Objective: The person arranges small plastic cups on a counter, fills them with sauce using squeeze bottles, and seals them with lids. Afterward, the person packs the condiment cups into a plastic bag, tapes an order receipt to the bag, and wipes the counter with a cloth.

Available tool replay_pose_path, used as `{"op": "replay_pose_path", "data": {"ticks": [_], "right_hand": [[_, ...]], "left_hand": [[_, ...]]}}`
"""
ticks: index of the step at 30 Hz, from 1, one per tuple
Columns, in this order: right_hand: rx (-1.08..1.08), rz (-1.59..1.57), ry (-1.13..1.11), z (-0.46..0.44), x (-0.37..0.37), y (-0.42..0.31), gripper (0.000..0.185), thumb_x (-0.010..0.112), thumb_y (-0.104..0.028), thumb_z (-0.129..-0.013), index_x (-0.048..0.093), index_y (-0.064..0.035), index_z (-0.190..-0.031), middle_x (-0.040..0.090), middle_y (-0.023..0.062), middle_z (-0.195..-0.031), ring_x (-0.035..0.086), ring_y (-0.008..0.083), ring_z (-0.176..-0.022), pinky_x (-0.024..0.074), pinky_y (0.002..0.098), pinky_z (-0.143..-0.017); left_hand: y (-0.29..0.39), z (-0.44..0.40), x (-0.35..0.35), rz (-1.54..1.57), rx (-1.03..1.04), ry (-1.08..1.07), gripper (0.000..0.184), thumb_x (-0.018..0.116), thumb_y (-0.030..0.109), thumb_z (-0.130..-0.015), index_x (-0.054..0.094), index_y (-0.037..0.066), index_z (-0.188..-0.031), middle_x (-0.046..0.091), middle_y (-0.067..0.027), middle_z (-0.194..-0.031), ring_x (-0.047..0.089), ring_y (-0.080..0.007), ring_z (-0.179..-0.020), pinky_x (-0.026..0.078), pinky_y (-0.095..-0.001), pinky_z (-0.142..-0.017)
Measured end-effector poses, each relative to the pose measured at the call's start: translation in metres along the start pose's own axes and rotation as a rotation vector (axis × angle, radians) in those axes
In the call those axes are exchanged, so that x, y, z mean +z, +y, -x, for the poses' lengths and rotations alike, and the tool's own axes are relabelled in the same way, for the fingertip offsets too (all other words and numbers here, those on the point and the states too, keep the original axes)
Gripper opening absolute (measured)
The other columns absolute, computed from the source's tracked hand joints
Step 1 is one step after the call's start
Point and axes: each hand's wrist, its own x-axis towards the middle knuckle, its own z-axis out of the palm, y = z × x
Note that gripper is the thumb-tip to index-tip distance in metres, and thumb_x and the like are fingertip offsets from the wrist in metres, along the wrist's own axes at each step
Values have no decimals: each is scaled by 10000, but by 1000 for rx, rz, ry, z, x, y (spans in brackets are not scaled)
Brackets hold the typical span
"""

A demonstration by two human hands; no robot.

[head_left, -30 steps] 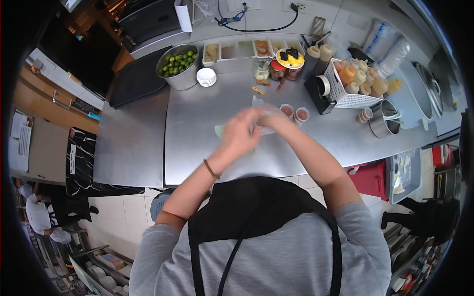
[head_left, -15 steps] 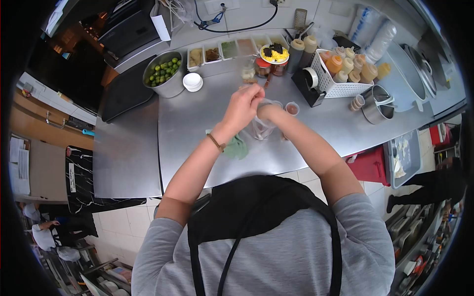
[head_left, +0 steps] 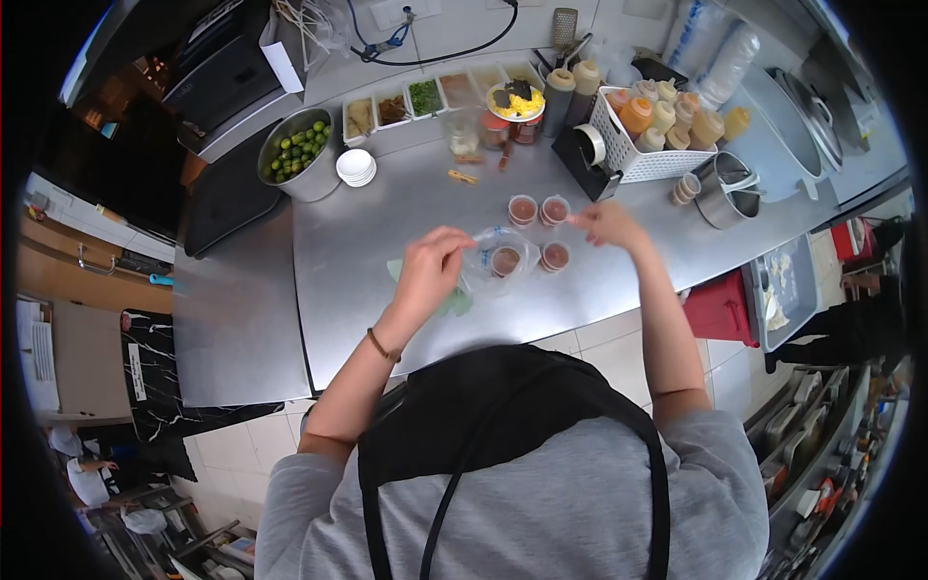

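My left hand [head_left: 432, 268] pinches the edge of a clear plastic bag [head_left: 486, 254] that lies on the steel counter. Inside or under the bag's film shows one small cup [head_left: 505, 261] of reddish-brown contents. Three similar cups stand beside it: one [head_left: 554, 256] to its right, one [head_left: 522, 210] behind, and one [head_left: 554, 210] at the back right. My right hand [head_left: 607, 224] is just right of that last cup, fingers partly spread and slightly blurred, with nothing visible in them. A green cloth [head_left: 454, 301] lies by my left wrist, partly under the bag.
Behind are a pot of limes [head_left: 298, 155], stacked white dishes [head_left: 356, 167], ingredient containers [head_left: 423, 98], a yellow-topped bowl [head_left: 515, 100] and a white basket [head_left: 667, 166] of bottles. A metal pitcher [head_left: 725, 193] stands right. Co-workers are at both lower sides.
My hands have moved apart, the right one out of the bag and rightward. The bag now lies lower with a cup showing through it. The view has shifted.
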Motion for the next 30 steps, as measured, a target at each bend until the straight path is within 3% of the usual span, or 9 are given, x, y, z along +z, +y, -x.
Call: {"op": "replay_pose_path", "data": {"ticks": [3, 5, 9, 11, 15, 17, 20, 26, 30], "right_hand": [[229, -205, 113, -11, 58, 47, 387, 659, -278, -790, 593, -10, -1061, 619, 110, -887, 609, 142, -709, 519, 251, -582], [64, -686, -28, -11, 70, 60, 453, 672, -277, -778, 554, -14, -1128, 604, 77, -900, 604, 139, -735, 525, 247, -616], [-42, -775, 26, 19, 32, 30, 402, 660, -221, -792, 560, -18, -1124, 597, 53, -890, 594, 131, -773, 518, 253, -650], [-300, -830, -83, 45, 10, -27, 353, 650, -184, -797, 578, -31, -1107, 596, 37, -910, 582, 126, -793, 502, 244, -675], [-696, -153, 61, 8, 56, -81, 314, 647, -133, -747, 609, -30, -1041, 643, 87, -870, 598, 185, -763, 481, 294, -667], [-520, 37, 122, -16, 86, -97, 306, 659, -226, -697, 640, -8, -911, 624, 184, -839, 612, 290, -792, 465, 360, -697], [-179, 425, -32, -56, 116, -104, 281, 628, -249, -730, 643, -39, -915, 640, 133, -885, 614, 269, -844, 459, 362, -744], [-394, 470, -130, -133, 161, -59, 275, 598, -252, -720, 636, -140, -968, 591, 98, -1093, 568, 248, -977, 439, 369, -839], [-338, 293, -47, -80, 130, -97, 238, 570, -244, -780, 652, -108, -956, 646, 76, -925, 597, 229, -925, 443, 348, -806]], "left_hand": [[17, 15, 1, 37, -103, -95, 188, 572, -17, -752, 637, 15, -926, 613, -56, -888, 493, -102, -551, 412, -226, -516], [21, 16, 1, 37, -96, -93, 196, 591, -5, -744, 634, 15, -934, 608, -55, -899, 479, -96, -544, 409, -225, -515], [14, 16, -2, 41, -106, -93, 255, 610, 3, -721, 622, 17, -976, 592, -54, -932, 449, -84, -528, 399, -222, -508], [13, 13, -3, 52, -135, -87, 283, 592, -14, -710, 617, 16, -990, 589, -53, -940, 443, -82, -522, 396, -224, -504], [13, 6, -2, 86, -181, -68, 360, 522, -64, -673, 605, 6, -1016, 584, -59, -961, 436, -82, -516, 388, -229, -494], [12, 5, -2, 69, -165, -46, 370, 510, -71, -664, 604, 2, -1015, 584, -61, -962, 434, -87, -512, 387, -232, -493], [10, 1, 0, 31, -147, -34, 378, 498, -78, -655, 605, -3, -1010, 586, -66, -965, 430, -95, -506, 384, -236, -490], [18, -7, 2, 28, -151, -63, 366, 494, -75, -653, 606, -16, -996, 588, -94, -963, 483, -160, -523, 417, -274, -525], [18, -9, 0, 19, -154, -21, 373, 492, -77, -652, 596, -28, -1007, 584, -123, -981, 537, -213, -550, 446, -307, -555]]}}
